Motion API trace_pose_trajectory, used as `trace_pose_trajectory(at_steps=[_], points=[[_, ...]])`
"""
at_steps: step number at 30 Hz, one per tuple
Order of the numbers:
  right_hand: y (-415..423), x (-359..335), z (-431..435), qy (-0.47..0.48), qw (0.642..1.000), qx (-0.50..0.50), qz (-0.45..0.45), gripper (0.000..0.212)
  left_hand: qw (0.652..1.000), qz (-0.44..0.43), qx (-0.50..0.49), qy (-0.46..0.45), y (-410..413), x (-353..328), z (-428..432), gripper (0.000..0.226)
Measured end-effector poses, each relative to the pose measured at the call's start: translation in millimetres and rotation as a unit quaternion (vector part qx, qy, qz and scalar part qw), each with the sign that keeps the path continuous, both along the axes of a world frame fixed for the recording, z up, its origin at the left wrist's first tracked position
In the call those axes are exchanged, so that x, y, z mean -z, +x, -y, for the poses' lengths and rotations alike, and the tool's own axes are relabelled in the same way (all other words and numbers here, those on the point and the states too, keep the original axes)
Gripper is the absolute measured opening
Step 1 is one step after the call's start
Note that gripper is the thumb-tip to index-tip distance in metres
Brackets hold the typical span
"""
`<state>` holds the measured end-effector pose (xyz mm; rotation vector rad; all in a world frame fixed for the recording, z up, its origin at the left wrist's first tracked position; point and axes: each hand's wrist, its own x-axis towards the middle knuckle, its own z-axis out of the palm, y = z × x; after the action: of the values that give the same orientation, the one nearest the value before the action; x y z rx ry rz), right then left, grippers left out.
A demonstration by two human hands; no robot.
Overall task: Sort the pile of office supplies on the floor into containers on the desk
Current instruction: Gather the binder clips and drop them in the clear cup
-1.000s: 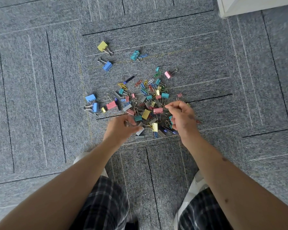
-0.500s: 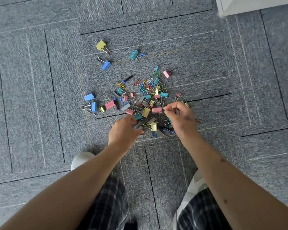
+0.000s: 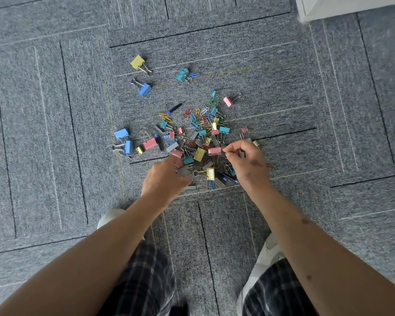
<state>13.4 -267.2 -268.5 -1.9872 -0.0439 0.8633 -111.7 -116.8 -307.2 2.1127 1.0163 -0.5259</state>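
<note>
Grey carpet tiles (image 3: 55, 133) fill the head view, and on them lies a scattered pile of office supplies (image 3: 203, 142): coloured binder clips, paper clips and a few grey and dark pieces, spread across the middle of the floor. Far from the main heap, toward the left, lie a yellow binder clip (image 3: 137, 62) and a blue binder clip (image 3: 144, 89), with a teal binder clip (image 3: 182, 74) to their right. At the pile's left edge sit two more blue clips (image 3: 124, 140) just beside each other.

Both bare arms reach in from the near edge. The left hand (image 3: 165, 179) rests on the near left side of the pile, fingers curled down among the clips; whether it has hold of anything cannot be told. The right hand (image 3: 246, 163) is at the near right side, thumb and forefinger pinched together just beside a pink binder clip (image 3: 214, 151), apparently on its wire handle. A white furniture corner (image 3: 328, 8) shows at the far right. Plaid trousers (image 3: 146, 281) and a pale shoe (image 3: 110, 215) appear near the bottom.
</note>
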Motion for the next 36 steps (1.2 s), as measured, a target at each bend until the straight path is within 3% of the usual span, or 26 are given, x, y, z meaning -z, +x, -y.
trace_pose_trajectory(at_steps=[10, 20, 29, 36], points=[[-0.6, 9.4, 1.8, 0.002, 0.997, -0.067, 0.033, 0.008, 0.998, -0.055, 0.009, 0.022, -1.6, 0.2, -11.3, 0.025], [1.8, 21.0, -8.8, -0.139, 0.959, -0.18, 0.171, 0.005, 0.998, -0.056, 0.011, -0.025, -4.5, -1.7, -15.0, 0.018], [1.7, 33.4, -20.1, -0.197, 0.921, -0.232, 0.243, 0.025, 0.999, -0.023, 0.013, -0.047, -1.0, -13.6, -22.5, 0.016], [-2.2, 40.3, -25.5, -0.233, 0.922, -0.212, 0.226, 0.042, 0.998, -0.014, 0.015, -0.054, -2.2, -13.3, -27.6, 0.018]])
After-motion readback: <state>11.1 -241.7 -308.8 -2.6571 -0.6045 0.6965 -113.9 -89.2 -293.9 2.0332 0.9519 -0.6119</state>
